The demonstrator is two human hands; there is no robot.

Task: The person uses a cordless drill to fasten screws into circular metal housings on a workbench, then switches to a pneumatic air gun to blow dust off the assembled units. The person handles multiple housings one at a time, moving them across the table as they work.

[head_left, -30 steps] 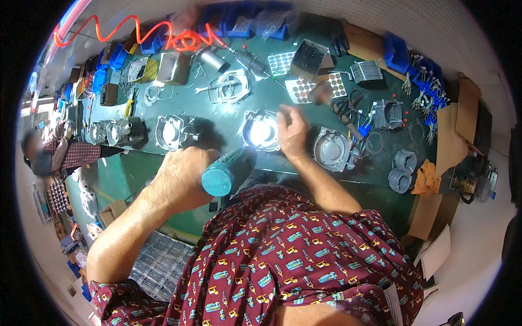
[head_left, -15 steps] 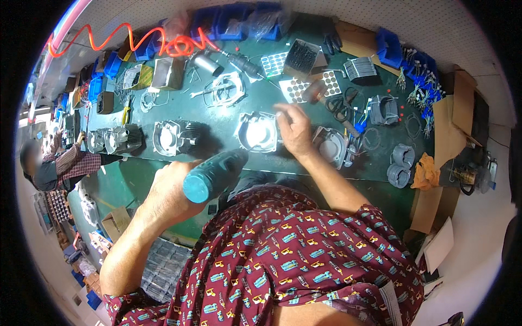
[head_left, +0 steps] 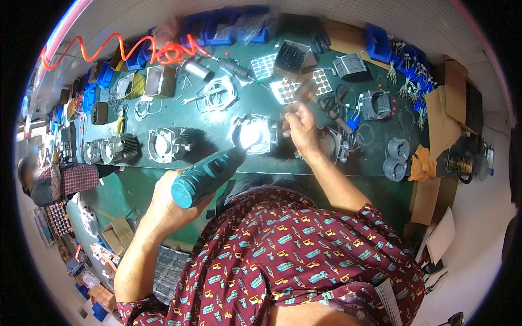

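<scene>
My left hand is wrapped round a teal cordless screwdriver. Its front end points at a metal motor housing in front of me, and a thin bit shows against the bright opening. Just right of that housing is my right hand, its fingers curled in and the fingertips pressed together. Anything between them is too small to make out. Partly behind my right wrist lies another open housing with wires at its side. A finned housing stands to the left of the lit one.
More finned housings sit farther left. Behind are a coil of white cable, sheets of round stickers, a box of dark screws and scissors. An orange coiled hose hangs above. A co-worker sits at far left.
The screwdriver has tipped so its bit shows at the housing. My right hand's fingers, stretched toward the housing before, have curled in and drawn back a little. The whole view has shifted slightly.
</scene>
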